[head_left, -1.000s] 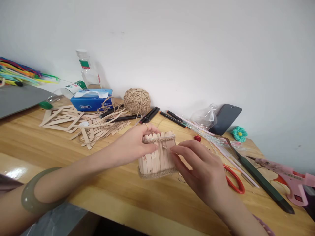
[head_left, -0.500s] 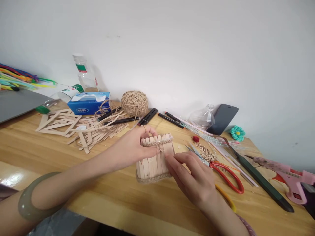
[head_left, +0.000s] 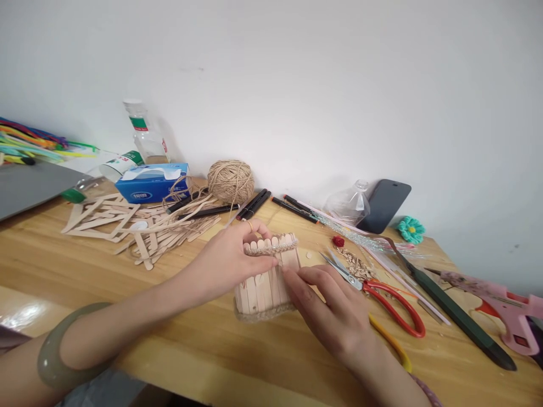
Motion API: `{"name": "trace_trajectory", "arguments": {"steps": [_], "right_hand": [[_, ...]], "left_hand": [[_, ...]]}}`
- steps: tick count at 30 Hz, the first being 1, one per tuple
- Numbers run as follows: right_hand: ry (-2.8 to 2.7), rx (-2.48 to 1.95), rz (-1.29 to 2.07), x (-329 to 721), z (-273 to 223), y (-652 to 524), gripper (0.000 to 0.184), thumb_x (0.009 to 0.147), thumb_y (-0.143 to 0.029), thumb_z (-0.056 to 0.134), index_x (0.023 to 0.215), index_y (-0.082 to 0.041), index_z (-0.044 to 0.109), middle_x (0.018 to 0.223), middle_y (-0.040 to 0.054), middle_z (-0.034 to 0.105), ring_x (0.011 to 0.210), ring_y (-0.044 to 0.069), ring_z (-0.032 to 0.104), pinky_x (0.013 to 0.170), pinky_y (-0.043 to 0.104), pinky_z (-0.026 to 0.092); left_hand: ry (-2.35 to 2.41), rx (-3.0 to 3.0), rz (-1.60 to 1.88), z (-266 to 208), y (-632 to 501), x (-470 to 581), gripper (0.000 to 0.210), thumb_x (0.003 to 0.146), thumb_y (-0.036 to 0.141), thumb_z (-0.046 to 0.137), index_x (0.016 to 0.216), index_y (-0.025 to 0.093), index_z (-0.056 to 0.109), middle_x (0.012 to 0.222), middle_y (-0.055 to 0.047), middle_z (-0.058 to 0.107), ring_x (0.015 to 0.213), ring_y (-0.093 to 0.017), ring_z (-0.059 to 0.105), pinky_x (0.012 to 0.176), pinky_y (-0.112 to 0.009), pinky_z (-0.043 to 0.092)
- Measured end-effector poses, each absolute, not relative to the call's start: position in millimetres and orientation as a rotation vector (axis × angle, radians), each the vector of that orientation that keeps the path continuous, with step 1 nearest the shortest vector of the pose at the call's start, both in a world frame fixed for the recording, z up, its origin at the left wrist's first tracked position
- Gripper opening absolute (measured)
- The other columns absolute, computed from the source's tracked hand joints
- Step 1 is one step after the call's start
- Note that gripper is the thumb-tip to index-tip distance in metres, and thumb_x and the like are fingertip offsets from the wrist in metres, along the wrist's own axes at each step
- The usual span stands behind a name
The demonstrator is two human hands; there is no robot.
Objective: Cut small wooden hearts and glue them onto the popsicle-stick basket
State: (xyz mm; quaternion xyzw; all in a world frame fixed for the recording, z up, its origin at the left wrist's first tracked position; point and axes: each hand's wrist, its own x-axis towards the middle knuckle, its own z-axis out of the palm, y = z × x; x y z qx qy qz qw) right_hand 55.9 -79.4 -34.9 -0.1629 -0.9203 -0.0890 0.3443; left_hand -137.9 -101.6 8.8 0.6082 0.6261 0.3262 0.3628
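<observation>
A small holder made of popsicle sticks (head_left: 262,291) stands tilted above the table, with twine wrapped round its top and bottom. My left hand (head_left: 237,254) grips its upper left side, thumb across the front and fingers behind the rim. Against the front right of the holder is my right hand (head_left: 328,299), its thumb and index finger pinched together near my left thumb tip. What lies in that pinch, if anything, is too small to make out. Scissors with red handles (head_left: 392,305) lie just right of my right hand, blades spread.
Loose popsicle sticks (head_left: 148,240), a blue tissue box (head_left: 153,183) and a twine ball (head_left: 231,181) sit at the back left. Toward the right are a phone (head_left: 388,206), a teal flower (head_left: 411,229), a green-handled tool (head_left: 462,316) and a pink glue gun (head_left: 504,305).
The view has tilted slightly, so most things sit a little lower. My left thumb tip has edged toward the right fingers; both hands otherwise keep their places at the holder.
</observation>
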Motion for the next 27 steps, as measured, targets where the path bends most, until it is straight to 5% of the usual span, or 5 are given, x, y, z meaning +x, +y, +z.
{"name": "trace_trajectory", "arguments": {"steps": [21, 27], "right_hand": [[-2.370, -0.429, -0.287, 57, -37, -80, 0.021, 0.086, -0.007, 0.049, 0.106, -0.007, 0.057, 0.081, 0.0087, 0.058, 0.075, 0.017, 0.054, 0.061, 0.028, 0.047], [-2.139, -0.628, -0.128, 65, -23, -79, 0.021, 0.081, -0.005, 0.057, 0.098, -0.018, 0.059, 0.079, 0.0041, 0.058, 0.069, 0.013, 0.057, 0.060, 0.024, 0.048]], "left_hand": [[1.552, 1.563, 0.906, 9, -104, -138, 0.013, 0.074, 0.030, 0.055, 0.083, 0.020, 0.051, 0.079, 0.003, 0.055, 0.074, -0.016, 0.050, 0.065, -0.027, 0.036], [1.557, 1.491, 0.823, 11, -105, -139, 0.019, 0.070, 0.029, 0.059, 0.084, 0.022, 0.049, 0.071, 0.005, 0.051, 0.063, -0.013, 0.047, 0.055, -0.024, 0.034]]}}
